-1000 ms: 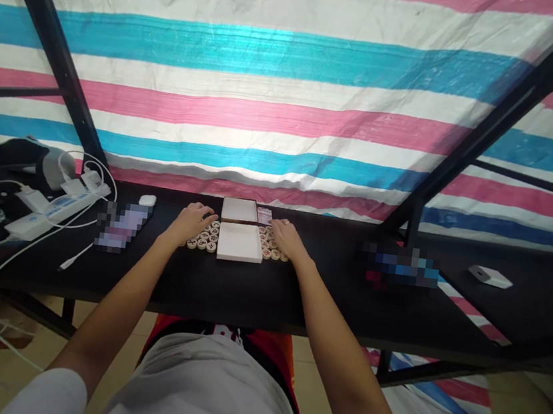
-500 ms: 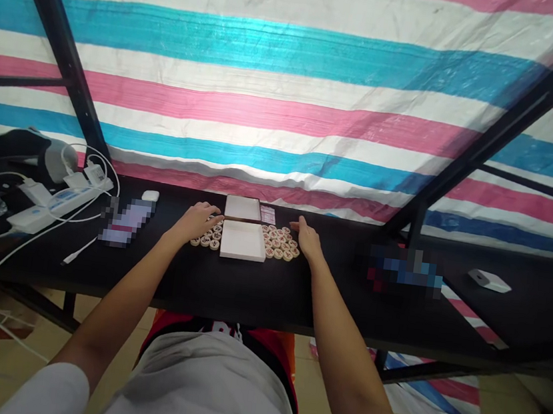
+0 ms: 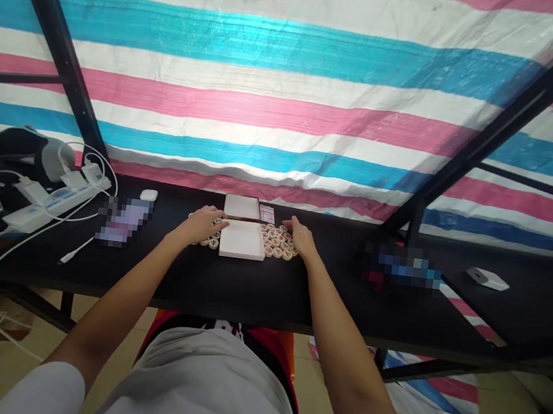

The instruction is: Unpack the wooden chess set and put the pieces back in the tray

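Note:
A white open box (image 3: 243,240) lies on the black table with Chinese chess pieces on both sides. Its lid (image 3: 241,207) rests just behind it, inner side up. My left hand (image 3: 201,223) is open over the dark-marked chess pieces (image 3: 213,243), palm down, covering part of them, with its fingertips at the box's left edge. On the other side, red-marked chess pieces (image 3: 279,242) lie in a cluster beside the box. My right hand (image 3: 302,237) is open at their right border, fingers stretched forward and touching or nearly touching the outer pieces.
A folded checked sheet (image 3: 267,214) lies behind the red pieces. Leftward are a blurred phone (image 3: 125,222), a white case (image 3: 149,195), a cable plug (image 3: 69,257) and a power strip (image 3: 63,201). A white charger (image 3: 488,279) sits far right. Black frame posts flank the table.
My left hand has moved right over the dark-marked pieces, its fingers reaching the box edge. My right hand has shifted slightly left, closer over the red-marked pieces.

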Available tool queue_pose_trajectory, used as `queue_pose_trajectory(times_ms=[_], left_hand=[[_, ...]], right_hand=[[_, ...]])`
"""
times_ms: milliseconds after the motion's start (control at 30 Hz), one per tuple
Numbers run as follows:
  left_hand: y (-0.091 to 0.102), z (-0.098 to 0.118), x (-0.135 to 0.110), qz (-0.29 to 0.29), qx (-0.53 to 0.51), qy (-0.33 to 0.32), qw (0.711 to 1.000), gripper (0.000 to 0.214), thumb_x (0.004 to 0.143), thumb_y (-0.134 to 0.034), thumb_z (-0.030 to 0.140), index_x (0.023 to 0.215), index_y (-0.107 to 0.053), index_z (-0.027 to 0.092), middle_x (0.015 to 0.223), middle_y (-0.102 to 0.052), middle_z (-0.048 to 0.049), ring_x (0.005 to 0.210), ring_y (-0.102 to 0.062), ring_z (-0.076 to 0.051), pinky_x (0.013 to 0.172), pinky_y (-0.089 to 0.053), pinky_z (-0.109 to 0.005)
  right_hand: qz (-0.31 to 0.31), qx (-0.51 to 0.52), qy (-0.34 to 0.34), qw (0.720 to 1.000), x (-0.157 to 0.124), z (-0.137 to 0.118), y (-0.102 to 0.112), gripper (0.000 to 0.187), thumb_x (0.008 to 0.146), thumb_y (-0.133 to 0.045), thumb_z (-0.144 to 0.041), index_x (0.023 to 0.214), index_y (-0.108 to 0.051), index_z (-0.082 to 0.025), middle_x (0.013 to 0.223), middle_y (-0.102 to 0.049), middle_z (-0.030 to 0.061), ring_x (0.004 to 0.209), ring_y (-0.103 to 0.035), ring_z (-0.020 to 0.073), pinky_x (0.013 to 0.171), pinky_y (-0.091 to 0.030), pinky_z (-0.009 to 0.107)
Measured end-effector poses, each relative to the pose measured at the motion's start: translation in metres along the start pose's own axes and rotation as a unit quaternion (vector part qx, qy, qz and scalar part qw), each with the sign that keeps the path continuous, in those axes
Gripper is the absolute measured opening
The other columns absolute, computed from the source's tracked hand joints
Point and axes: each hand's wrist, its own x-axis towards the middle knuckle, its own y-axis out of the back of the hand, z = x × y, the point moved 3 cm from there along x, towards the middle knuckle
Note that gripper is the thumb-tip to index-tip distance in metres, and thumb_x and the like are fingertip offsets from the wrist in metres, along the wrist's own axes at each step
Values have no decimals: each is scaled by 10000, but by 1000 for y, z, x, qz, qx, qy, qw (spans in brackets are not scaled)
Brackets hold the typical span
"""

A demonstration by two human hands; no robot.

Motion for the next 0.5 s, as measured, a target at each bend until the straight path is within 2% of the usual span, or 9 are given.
queue_pose_trajectory(times_ms=[167, 267, 367, 500], left_hand=[[1, 3, -1, -10, -6, 0, 1000, 396, 893, -412, 442, 1089, -633, 179, 986, -595, -87, 991, -530, -243, 882, -414, -343], [1, 2, 0, -10, -6, 4, 1000, 381, 889, -416, 436, 1072, -638, 186, 971, -596, -81, 988, -531, -244, 884, -413, -345], [-1, 0, 0, -16, -6, 1, 1000, 377, 889, -414, 435, 1064, -639, 187, 959, -594, -79, 983, -536, -245, 879, -416, -344], [-2, 0, 1, -17, -4, -9, 1000, 384, 889, -408, 439, 1064, -637, 183, 960, -593, -82, 978, -540, -248, 874, -419, -346]], right_hand=[[11, -66, 50, 997, 0, -3, 0, 433, 914, -302, -343, 1004, -692, -177, 1068, -660, 97, 1059, -576, 211, 967, -392, 357], [-19, -98, 81, 992, -1, -4, -1, 334, 842, -440, -264, 1069, -672, -187, 1129, -632, 84, 1075, -561, 206, 980, -381, 345], [-61, -124, 79, 987, -2, -4, -5, 326, 797, -532, -263, 1083, -670, -190, 1137, -626, 81, 1028, -578, 206, 950, -401, 334], [-45, -144, 81, 985, -2, -5, -5, 293, 816, -546, -302, 1045, -687, -187, 1046, -642, 81, 943, -593, 194, 895, -425, 320]])
